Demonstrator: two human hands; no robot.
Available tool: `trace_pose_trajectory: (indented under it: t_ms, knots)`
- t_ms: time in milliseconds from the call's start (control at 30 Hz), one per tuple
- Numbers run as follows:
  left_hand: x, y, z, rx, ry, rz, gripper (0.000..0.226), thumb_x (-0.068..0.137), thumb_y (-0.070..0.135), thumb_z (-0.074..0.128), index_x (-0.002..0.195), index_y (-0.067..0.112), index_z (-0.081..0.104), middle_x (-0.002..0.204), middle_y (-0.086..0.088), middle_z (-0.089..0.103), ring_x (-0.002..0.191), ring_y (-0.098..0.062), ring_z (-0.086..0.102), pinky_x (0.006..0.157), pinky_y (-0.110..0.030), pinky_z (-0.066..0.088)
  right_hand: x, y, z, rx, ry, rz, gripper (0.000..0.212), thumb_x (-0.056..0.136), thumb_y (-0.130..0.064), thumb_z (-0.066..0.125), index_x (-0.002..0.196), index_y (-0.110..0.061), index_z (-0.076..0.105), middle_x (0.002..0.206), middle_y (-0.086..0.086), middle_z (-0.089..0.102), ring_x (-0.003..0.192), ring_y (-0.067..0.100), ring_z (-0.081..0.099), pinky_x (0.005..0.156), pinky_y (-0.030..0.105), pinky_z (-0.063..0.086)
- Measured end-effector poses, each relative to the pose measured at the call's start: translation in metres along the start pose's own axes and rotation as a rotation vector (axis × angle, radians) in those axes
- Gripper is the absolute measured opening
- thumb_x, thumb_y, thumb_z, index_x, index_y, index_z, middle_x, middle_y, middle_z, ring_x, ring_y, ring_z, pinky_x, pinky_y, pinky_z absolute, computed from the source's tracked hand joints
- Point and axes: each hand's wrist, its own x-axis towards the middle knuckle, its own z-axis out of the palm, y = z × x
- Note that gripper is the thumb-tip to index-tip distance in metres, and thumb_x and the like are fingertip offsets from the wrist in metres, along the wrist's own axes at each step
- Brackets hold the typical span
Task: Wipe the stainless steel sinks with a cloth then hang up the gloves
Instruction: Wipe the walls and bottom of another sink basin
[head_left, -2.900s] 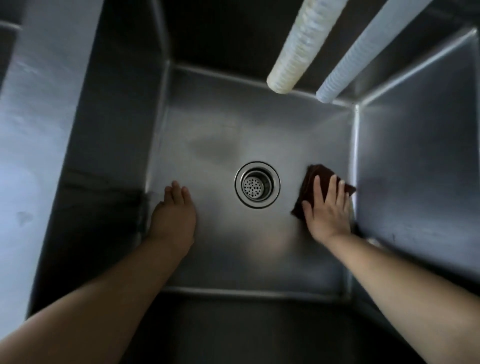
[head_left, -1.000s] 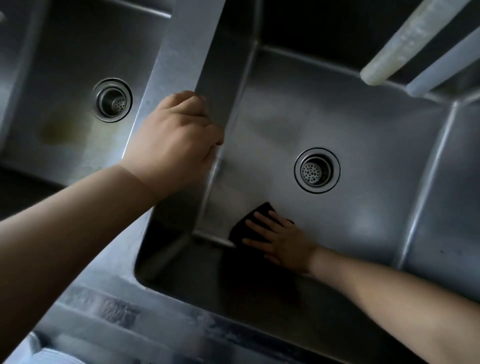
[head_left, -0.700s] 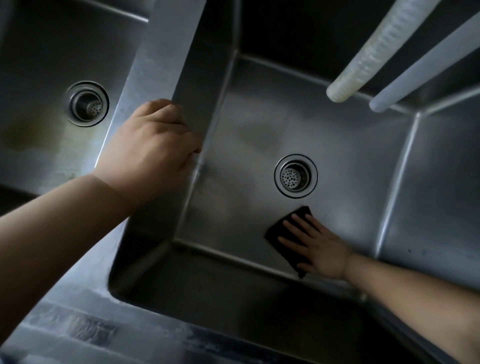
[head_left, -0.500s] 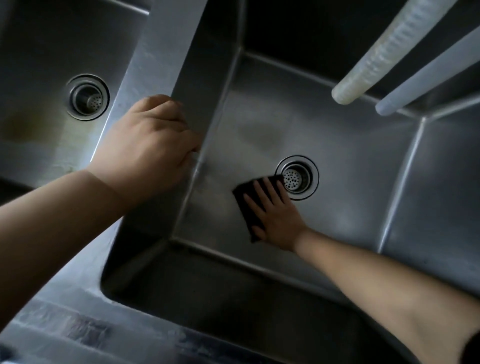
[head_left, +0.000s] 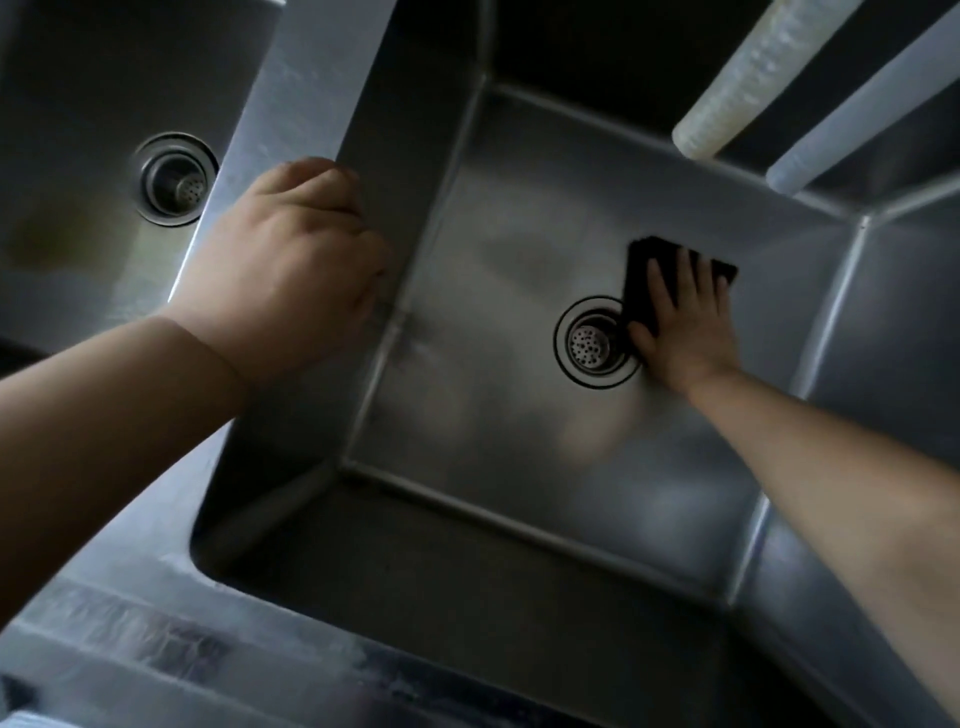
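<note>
Right fingers (head_left: 691, 275): straight and slightly spread, pressed flat on a dark, folded rectangular cloth (head_left: 641, 270); nothing pinched or gripped.
Right hand (head_left: 685, 332): palm down on the sink floor, right of centre in the frame, thumb lying along the drain's right edge.
Dark cloth: flat on the basin floor, upper right of the drain, mostly under the fingers; far corners showing past the fingertips, near edge touching the drain rim.
Right forearm (head_left: 841, 483): bare, stretched from the lower right corner of the frame up to the wrist.
Left fingers (head_left: 317, 182): curled over the top edge of the steel divider, tips hidden on the far side.
Left hand (head_left: 280, 270): left of centre, knuckles up, gripping the divider.
Left forearm (head_left: 104, 415): bare, entering from the left edge.
Steel divider (head_left: 311, 67): flat brushed-metal strip between the two basins, running from top centre down to the lower left.
Right-hand stainless steel sink (head_left: 493, 415): deep square basin filling the middle of the frame, floor dull and smeared.
Round perforated drain strainer (head_left: 589, 345): centre of that basin's floor, just left of the right hand.
Left-hand stainless steel sink (head_left: 67, 130): upper left of the frame, brownish stain on its floor.
Second round drain (head_left: 176, 179): in the left basin, just beside the divider.
Pale ribbed hose (head_left: 737, 78): upper right, open end hanging above the basin's back wall.
Whitish smooth tube (head_left: 872, 109): just right of the ribbed hose, parallel to it.
Front rim (head_left: 208, 649): scuffed steel band along the bottom of the frame.
</note>
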Motion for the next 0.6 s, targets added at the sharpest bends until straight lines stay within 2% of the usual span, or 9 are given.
trace_pose_trajectory:
  t_ms: [167, 300, 400, 533, 600]
  knots:
    - [0.0, 0.001, -0.003, -0.029, -0.019, -0.02, 0.026, 0.086, 0.017, 0.05, 0.073, 0.005, 0.069, 0.071, -0.014, 0.065, 0.093, -0.034, 0.06, 0.096, -0.045, 0.044, -0.087, 0.01, 0.016, -0.022, -0.067, -0.019, 0.077, 0.087, -0.036, 0.061, 0.149, -0.011, 0.022, 0.154, 0.028, 0.011, 0.141, 0.047, 0.004, 0.115, 0.054, 0.001]
    - [0.0, 0.001, -0.003, -0.039, -0.011, -0.02, 0.028, 0.089, 0.016, 0.047, 0.075, 0.005, 0.069, 0.072, -0.015, 0.065, 0.092, -0.034, 0.06, 0.097, -0.043, 0.042, -0.128, -0.024, 0.023, -0.08, -0.06, -0.321, 0.08, 0.073, -0.038, 0.073, 0.14, -0.012, 0.039, 0.143, 0.032, 0.035, 0.133, 0.054, 0.024, 0.103, 0.069, 0.023]
    - [-0.001, 0.001, -0.002, -0.036, 0.006, -0.02, 0.031, 0.09, 0.015, 0.044, 0.075, 0.004, 0.069, 0.072, -0.016, 0.065, 0.092, -0.034, 0.059, 0.097, -0.042, 0.04, -0.129, -0.066, 0.028, -0.128, -0.047, -0.521, 0.083, 0.064, -0.046, 0.08, 0.136, -0.016, 0.049, 0.141, 0.025, 0.043, 0.129, 0.05, 0.035, 0.1, 0.068, 0.026]
    - [-0.002, 0.001, 0.001, -0.019, 0.008, -0.023, 0.03, 0.088, 0.015, 0.044, 0.076, 0.004, 0.068, 0.074, -0.016, 0.065, 0.095, -0.034, 0.058, 0.099, -0.041, 0.038, -0.105, -0.132, 0.03, -0.074, -0.017, -0.635, 0.077, 0.077, -0.049, 0.062, 0.145, -0.024, 0.034, 0.151, 0.016, 0.031, 0.138, 0.044, 0.023, 0.108, 0.065, 0.02]
    - [-0.002, 0.001, 0.001, -0.008, 0.009, -0.019, 0.03, 0.088, 0.015, 0.043, 0.076, 0.004, 0.069, 0.075, -0.015, 0.065, 0.096, -0.034, 0.058, 0.098, -0.04, 0.037, -0.089, -0.167, 0.029, -0.043, -0.002, -0.645, 0.073, 0.079, -0.049, 0.055, 0.145, -0.026, 0.034, 0.152, 0.014, 0.03, 0.139, 0.042, 0.023, 0.109, 0.063, 0.02]
